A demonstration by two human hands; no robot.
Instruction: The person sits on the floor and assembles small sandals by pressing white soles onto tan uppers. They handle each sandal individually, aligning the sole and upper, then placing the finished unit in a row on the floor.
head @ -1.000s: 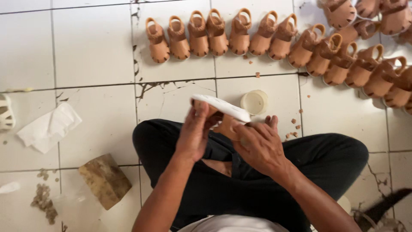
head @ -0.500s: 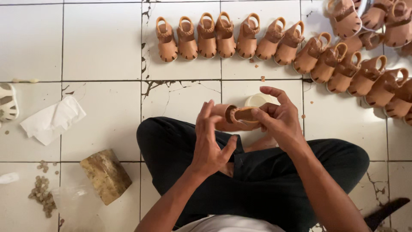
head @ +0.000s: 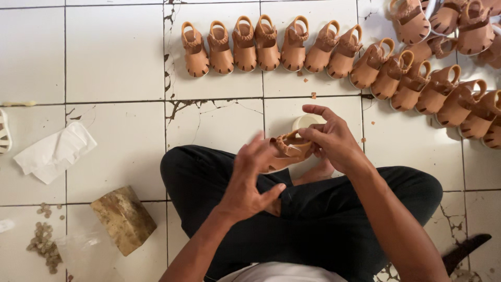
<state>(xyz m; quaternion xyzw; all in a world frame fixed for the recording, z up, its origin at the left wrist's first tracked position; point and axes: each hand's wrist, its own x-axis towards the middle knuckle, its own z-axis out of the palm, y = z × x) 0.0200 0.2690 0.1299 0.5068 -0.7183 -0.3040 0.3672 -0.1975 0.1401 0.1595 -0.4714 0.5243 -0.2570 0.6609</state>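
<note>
I sit cross-legged on a white tiled floor in black trousers. Between my hands, above my knees, is a small tan sandal (head: 286,150) with a woven front. My right hand (head: 331,138) pinches it at the strap end. My left hand (head: 251,180) has its fingers spread and steadies the sandal's near side, thumb out. A small cream-coloured round pot (head: 305,121) stands on the floor just behind the sandal, partly hidden by my right hand.
A long row of matching tan sandals (head: 292,47) runs along the floor ahead and curves off to the right. At left lie a crumpled white cloth (head: 55,151), a wooden block (head: 123,219) and a scatter of small metal bits (head: 44,243). The tiles are cracked.
The sandal has turned over from sole-up to upper-side showing. My left hand has dropped lower and opened its fingers, while my right hand has shifted to the strap end.
</note>
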